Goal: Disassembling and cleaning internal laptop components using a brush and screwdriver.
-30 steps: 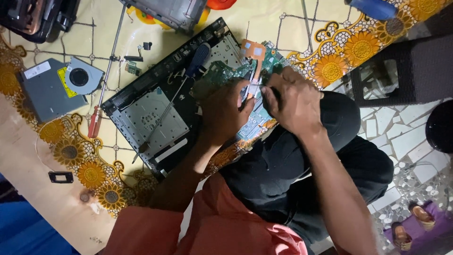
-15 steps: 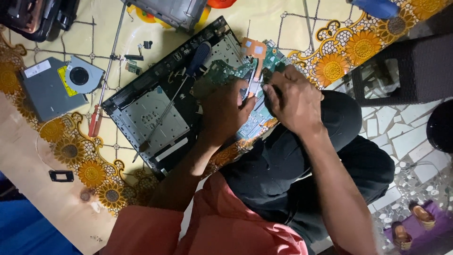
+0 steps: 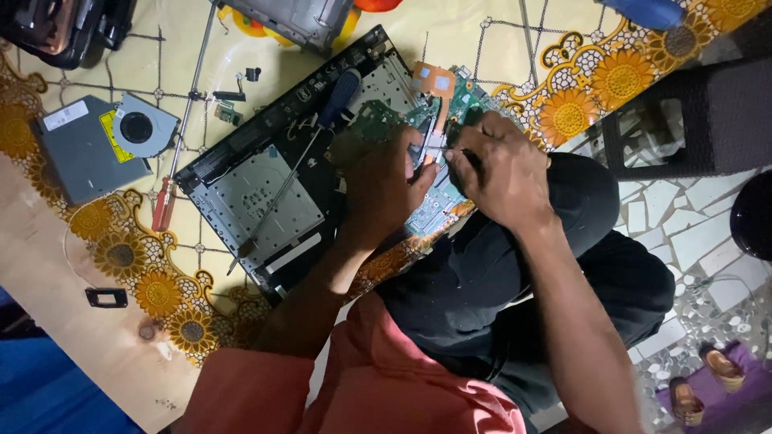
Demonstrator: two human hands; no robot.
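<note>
1. I see my left hand [image 3: 386, 189] resting on the green laptop circuit board [image 3: 438, 189], fingers curled in tight over a small silver and dark part [image 3: 428, 149] – it looks pinched between the fingertips, though I cannot tell exactly how.
2. My right hand [image 3: 498, 173] sits just beside it, knuckles up, fingers narrowed to a pinch on the same small part; the two hands almost touch.
3. The circuit board lies at the table edge above my dark-trousered lap, with its copper-coloured heat pipe [image 3: 434, 80] at the far end.
4. Touching the board on its left is the open black laptop base shell [image 3: 265, 193], its grey metal plate showing.
5. A long screwdriver with a blue and black handle [image 3: 338, 100] lies slantwise across the shell – tip toward the near edge.
6. Well apart to the left, a grey drive box with a round black cooling fan [image 3: 137, 128] on it rests on the sunflower-patterned tablecloth [image 3: 121, 257].
7. A small red-handled screwdriver [image 3: 163, 205] lies just beside the shell's left corner.
</note>
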